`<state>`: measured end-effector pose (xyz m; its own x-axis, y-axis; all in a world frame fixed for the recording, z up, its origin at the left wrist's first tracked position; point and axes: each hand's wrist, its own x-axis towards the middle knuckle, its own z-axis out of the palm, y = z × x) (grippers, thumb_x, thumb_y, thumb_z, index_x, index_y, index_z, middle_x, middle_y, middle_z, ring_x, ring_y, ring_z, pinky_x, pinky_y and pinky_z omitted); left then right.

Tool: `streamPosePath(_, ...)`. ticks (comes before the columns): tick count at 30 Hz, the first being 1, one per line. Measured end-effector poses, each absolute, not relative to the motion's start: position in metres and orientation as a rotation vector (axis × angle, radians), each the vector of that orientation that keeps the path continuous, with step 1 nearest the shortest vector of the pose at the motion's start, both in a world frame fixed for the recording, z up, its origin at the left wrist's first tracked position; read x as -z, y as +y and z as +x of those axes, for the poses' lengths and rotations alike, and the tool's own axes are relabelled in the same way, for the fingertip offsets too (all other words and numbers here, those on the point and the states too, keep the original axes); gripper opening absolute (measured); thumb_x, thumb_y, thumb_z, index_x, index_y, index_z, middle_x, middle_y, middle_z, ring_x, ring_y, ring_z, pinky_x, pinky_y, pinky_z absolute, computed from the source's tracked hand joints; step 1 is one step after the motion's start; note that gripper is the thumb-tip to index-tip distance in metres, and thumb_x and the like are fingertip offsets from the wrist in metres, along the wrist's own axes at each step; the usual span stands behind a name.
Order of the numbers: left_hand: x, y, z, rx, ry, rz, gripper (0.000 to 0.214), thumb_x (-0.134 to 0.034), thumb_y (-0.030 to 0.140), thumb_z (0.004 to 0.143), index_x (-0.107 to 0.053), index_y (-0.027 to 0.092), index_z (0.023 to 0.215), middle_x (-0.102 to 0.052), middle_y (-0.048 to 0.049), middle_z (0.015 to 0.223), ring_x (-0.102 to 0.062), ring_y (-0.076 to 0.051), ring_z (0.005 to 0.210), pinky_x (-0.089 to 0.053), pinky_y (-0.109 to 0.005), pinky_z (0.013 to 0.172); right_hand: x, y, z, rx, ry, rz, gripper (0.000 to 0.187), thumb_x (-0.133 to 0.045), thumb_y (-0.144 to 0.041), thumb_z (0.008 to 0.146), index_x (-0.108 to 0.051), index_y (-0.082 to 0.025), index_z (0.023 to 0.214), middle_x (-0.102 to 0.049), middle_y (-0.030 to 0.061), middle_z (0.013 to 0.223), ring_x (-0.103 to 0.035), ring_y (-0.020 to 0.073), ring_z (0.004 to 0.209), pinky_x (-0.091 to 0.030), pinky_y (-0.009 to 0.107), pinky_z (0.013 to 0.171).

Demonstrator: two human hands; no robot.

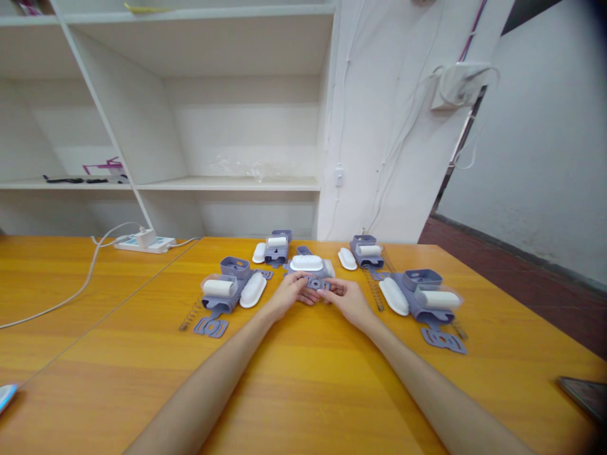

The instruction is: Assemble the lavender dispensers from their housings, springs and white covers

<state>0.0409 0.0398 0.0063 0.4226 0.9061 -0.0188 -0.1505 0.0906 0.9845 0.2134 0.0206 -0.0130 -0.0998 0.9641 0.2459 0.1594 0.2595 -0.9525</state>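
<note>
Both my hands meet at the middle of the wooden table (294,385) over a flat grey-purple plastic piece (315,284). My left hand (290,293) has its fingers curled and pinches that piece's left side. My right hand (348,298) pinches its right side with bent fingers. Just beyond my fingertips stands a grey-purple housing with a white oval cap (306,263) on top. Most of the flat piece is hidden under my fingers.
Several more sets of the same parts lie around: a housing with white roller (220,289) and oval cap (253,290) at left, another (429,296) at right, two (277,247) (367,250) at the back, springs (374,289), flat plates (211,327). A power strip (145,241) sits back left, a dark tablet (585,395) at right.
</note>
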Motion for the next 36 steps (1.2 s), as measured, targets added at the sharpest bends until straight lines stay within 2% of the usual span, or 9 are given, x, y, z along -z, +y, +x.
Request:
streamPosePath(6,-0.0044,0.0417,0.0405,-0.923,0.806,1.23,0.034,-0.054,0.03,0.076,-0.051,0.013,0.105,-0.067,-0.0073,0.062,-0.065,-0.018,0.056,-0.051,-0.026,0.052,0.0102,0.0183,0.2128,-0.997,-1.513,-1.101,0.043,-0.07,-0.037,0.065,-0.064,-0.013,0.1,-0.066,0.0027,0.069,-0.058,0.0155,0.058,-0.045,0.028,0.057)
streamPosePath(11,-0.0046,0.0408,0.0414,-0.921,0.816,1.241,0.033,-0.052,0.029,0.076,-0.051,0.011,0.104,-0.067,-0.0075,0.062,-0.066,-0.018,0.056,-0.051,-0.026,0.051,0.0108,0.0186,0.2124,-0.971,-1.539,-1.09,0.039,-0.069,-0.039,0.067,-0.065,-0.014,0.097,-0.064,0.0016,0.064,-0.056,0.0144,0.057,-0.043,0.027,0.055)
streamPosePath(19,-0.0068,0.039,0.0434,-0.936,0.85,1.263,0.034,-0.054,0.035,0.075,-0.054,0.012,0.099,-0.065,-0.0062,0.059,-0.065,-0.018,0.054,-0.051,-0.026,0.051,0.0124,0.02,0.2123,-0.972,-1.535,-1.082,0.04,-0.07,-0.041,0.065,-0.065,-0.013,0.094,-0.066,0.0034,0.067,-0.058,0.0151,0.058,-0.044,0.027,0.056)
streamPosePath(27,-0.0009,0.0413,0.0446,-0.905,0.844,1.406,0.034,-0.054,0.043,0.075,-0.059,0.013,0.089,-0.065,-0.0055,0.062,-0.063,-0.015,0.054,-0.048,-0.022,0.049,0.0133,0.0216,0.2139,-0.992,-1.532,-1.024,0.033,-0.072,-0.03,0.062,-0.065,-0.016,0.091,-0.067,0.0032,0.073,-0.059,0.0158,0.061,-0.047,0.029,0.058)
streamPosePath(31,-0.0011,0.0408,0.0454,-0.925,0.842,1.396,0.034,-0.054,0.041,0.074,-0.058,0.013,0.093,-0.065,-0.0049,0.064,-0.061,-0.014,0.052,-0.046,-0.022,0.047,0.0131,0.0221,0.2137,-1.01,-1.523,-1.02,0.036,-0.072,-0.028,0.06,-0.064,-0.017,0.093,-0.067,0.0024,0.073,-0.059,0.0156,0.062,-0.046,0.029,0.059)
streamPosePath(36,0.001,0.04,0.0467,-0.993,0.873,1.395,0.033,-0.05,0.042,0.076,-0.051,0.016,0.097,-0.062,-0.0026,0.066,-0.058,-0.013,0.046,-0.04,-0.02,0.041,0.0123,0.0234,0.2145,-1.049,-1.498,-1.037,0.022,-0.068,-0.03,0.062,-0.067,-0.016,0.078,-0.065,0.0015,0.066,-0.056,0.0142,0.058,-0.044,0.027,0.058)
